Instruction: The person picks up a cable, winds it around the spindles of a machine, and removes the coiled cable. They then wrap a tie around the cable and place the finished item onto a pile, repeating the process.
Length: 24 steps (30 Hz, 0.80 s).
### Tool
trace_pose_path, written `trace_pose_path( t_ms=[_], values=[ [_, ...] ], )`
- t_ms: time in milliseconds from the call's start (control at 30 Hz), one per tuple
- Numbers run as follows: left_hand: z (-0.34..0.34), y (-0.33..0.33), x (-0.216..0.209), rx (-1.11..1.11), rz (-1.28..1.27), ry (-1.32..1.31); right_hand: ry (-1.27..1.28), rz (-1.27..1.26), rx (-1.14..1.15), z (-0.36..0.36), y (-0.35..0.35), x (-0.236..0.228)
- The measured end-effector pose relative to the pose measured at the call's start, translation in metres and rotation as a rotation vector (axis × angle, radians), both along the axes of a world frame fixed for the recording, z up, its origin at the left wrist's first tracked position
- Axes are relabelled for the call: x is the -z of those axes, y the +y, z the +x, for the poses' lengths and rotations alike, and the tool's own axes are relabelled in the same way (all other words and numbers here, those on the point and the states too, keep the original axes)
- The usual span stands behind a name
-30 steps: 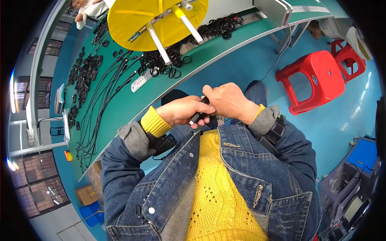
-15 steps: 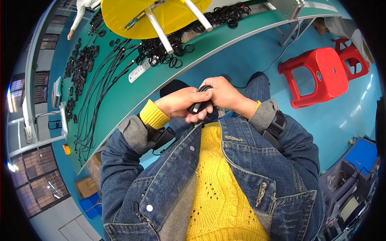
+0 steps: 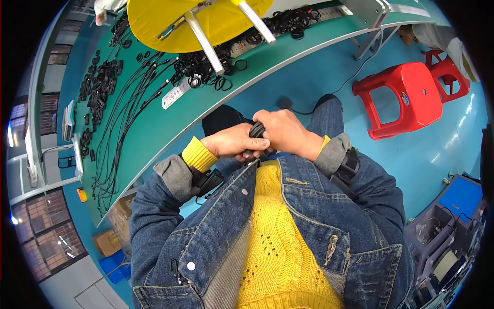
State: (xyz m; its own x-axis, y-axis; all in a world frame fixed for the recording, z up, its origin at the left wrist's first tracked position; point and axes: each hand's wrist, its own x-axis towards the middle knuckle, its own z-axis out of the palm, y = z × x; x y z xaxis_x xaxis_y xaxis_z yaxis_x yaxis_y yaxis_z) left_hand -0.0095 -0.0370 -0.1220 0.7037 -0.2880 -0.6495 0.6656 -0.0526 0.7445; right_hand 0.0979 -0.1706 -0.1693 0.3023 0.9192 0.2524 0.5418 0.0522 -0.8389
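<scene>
Both my hands meet in front of my chest around a coiled black cable [image 3: 257, 130]. My left hand [image 3: 235, 141] grips its lower part, thumb laid along it. From the other side my right hand [image 3: 286, 131] is closed over the coil's upper end, and its fingers hide much of the cable. Beyond my hands, on the green table [image 3: 149, 149], long black cables [image 3: 126, 123] lie stretched out side by side. A heap of black rings [image 3: 208, 72] sits near the table edge, beside a metal ruler [image 3: 177, 93].
A yellow round panel with metal legs [image 3: 190, 23] stands over the table's far part. Piled black cable pieces [image 3: 103, 82] lie at left. Red stools [image 3: 404, 100] stand on the blue floor at right; a grey crate [image 3: 432, 232] is at lower right. Another person's hand [image 3: 101, 19] shows at top left.
My hands have turned the cable coil, so its light connector end no longer shows. My right hand has shifted slightly over it. The other person's arm has moved up, partly out of view.
</scene>
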Motion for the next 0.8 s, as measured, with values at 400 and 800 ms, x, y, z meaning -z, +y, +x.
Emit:
trace_pose_path(
  t_ms=[400,800],
  values=[
    [-0.007,0.003,-0.014,-0.252,-0.402,0.246,0.047,-0.064,-0.085,0.006,0.000,-0.013],
    [-0.008,-0.012,-0.009,-0.199,0.087,-0.093,-0.130,-0.217,-0.011,0.000,0.000,-0.014]
  ],
)
